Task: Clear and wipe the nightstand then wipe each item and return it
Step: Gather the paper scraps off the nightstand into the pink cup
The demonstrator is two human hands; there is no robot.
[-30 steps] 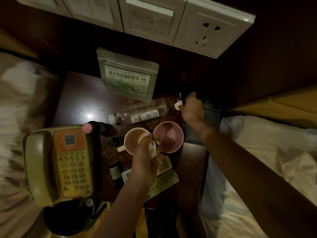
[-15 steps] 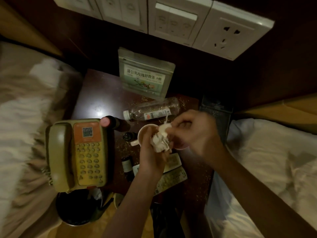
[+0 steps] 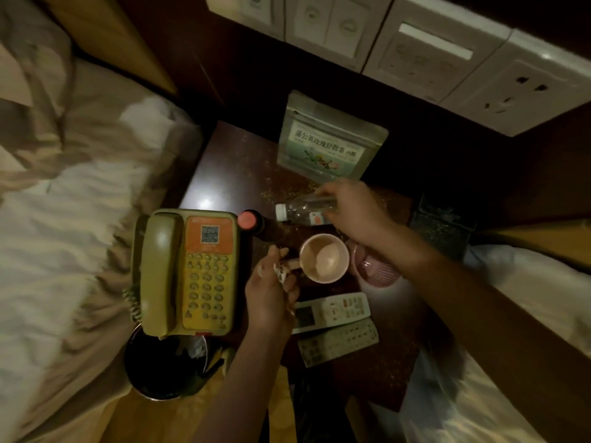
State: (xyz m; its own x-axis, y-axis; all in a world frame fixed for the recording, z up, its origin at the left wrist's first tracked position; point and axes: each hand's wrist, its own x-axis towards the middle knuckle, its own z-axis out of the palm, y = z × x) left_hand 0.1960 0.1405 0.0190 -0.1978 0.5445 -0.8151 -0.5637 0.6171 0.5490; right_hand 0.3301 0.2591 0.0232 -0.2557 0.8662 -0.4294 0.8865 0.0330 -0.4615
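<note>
Clearing barely begun imo: right hand (image 3: 353, 209) fingers gripping plastic bottle (image 3: 300, 210) lying at tabletop (image 3: 230, 174) centre, left hand (image 3: 271, 292) fingers curled round crumpled tissue (image 3: 281, 272); phone (image 3: 188, 273), mugs, remotes, wiping all left.

Dark glossy wooden counter (image 3: 224, 174), speckled with fine grit. Clear smooth plastic bottle (image 3: 300, 210). Olive-and-orange plastic telephone (image 3: 188, 273), dull sheen. Matt pale-green foil-like pouch (image 3: 329, 142). Creased cloth bedding (image 3: 64, 219).

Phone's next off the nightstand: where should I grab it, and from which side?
Take the phone by its base, one hand on each long edge, coming from above. The handset only rests in its cradle on a coiled cord, so lifting by the handset would probably leave the base behind.
</note>
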